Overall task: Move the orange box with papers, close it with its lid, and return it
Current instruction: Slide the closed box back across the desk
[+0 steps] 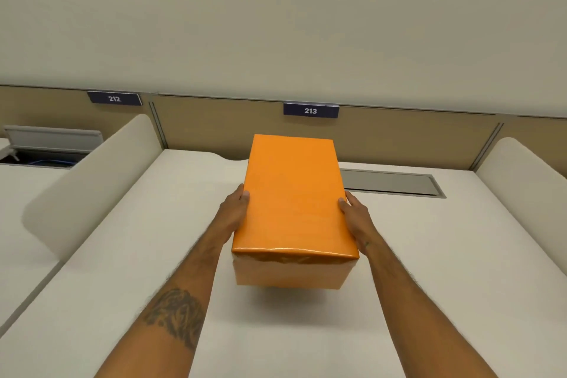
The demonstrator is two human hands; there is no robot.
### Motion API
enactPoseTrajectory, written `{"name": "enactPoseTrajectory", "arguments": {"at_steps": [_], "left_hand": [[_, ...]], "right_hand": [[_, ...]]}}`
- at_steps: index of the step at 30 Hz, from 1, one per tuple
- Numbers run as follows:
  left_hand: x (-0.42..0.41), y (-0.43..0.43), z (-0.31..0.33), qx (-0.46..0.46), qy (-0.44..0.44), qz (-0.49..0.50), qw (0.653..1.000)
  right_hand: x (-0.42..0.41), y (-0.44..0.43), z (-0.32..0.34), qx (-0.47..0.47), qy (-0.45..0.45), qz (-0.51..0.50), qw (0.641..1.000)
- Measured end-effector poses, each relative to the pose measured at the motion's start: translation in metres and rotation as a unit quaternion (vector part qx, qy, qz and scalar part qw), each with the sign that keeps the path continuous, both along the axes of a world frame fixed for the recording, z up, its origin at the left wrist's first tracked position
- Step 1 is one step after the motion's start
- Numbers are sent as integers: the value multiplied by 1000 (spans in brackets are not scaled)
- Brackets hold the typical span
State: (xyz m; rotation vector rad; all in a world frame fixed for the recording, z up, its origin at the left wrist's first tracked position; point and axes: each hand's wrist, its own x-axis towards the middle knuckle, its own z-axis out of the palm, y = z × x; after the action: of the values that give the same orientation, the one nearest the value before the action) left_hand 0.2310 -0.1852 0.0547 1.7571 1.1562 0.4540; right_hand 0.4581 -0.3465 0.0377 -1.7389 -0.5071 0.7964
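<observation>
At the far left, past a rounded cream divider [92, 175], a neighbouring desk shows an open grey cable hatch [52, 139] under a dark sign reading 212 [114, 98]. On the white desk surface [129, 270] of the middle bay, the left hand [234, 212] presses flat against the left side of the rectangular orange paper-wrapped box [291, 193], fingers wrapped round the edge and the thumb tip resting on the glossy orange lid [294, 187]. The lid sits fully down over the box, so any papers inside are hidden. The box seems to hang just above the desk, with a soft shadow beneath its near end, though I cannot tell for sure that it is clear of the surface. The right hand [356, 218] clamps the opposite side in the same way. Behind the box a sign reads 213 [310, 110], and to its right lies a closed grey hatch [389, 182] set into the desk, then another cream divider [527, 181].

The closing looks done, so this reads as the return step. The next move calls for carrying the box level between both palms and setting it squarely down without shifting the lid.
</observation>
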Motion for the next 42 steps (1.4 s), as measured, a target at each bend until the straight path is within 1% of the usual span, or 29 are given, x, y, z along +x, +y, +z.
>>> {"name": "enactPoseTrajectory", "arguments": {"at_steps": [6,11,15,20,26,29,34,42], "left_hand": [[-37,45,32,26,8,54,998],[-80,102,42,39,24,94,995],[-122,158,40,21,48,91,994],[-177,241,29,10,53,65,996],[-223,321,13,2,62,46,997],[-230,349,5,10,76,43,996],[-235,377,-13,43,72,47,995],[-232,421,-40,56,145,32,987]], "right_hand": [[-28,59,26,46,2,58,997],[-70,123,36,56,6,70,996],[-114,181,30,62,-2,79,995],[-176,255,13,56,9,68,996],[-235,315,-2,61,18,54,997],[-247,338,-4,53,8,46,997],[-248,374,-8,41,-4,35,999],[-249,420,-26,17,12,26,999]]}}
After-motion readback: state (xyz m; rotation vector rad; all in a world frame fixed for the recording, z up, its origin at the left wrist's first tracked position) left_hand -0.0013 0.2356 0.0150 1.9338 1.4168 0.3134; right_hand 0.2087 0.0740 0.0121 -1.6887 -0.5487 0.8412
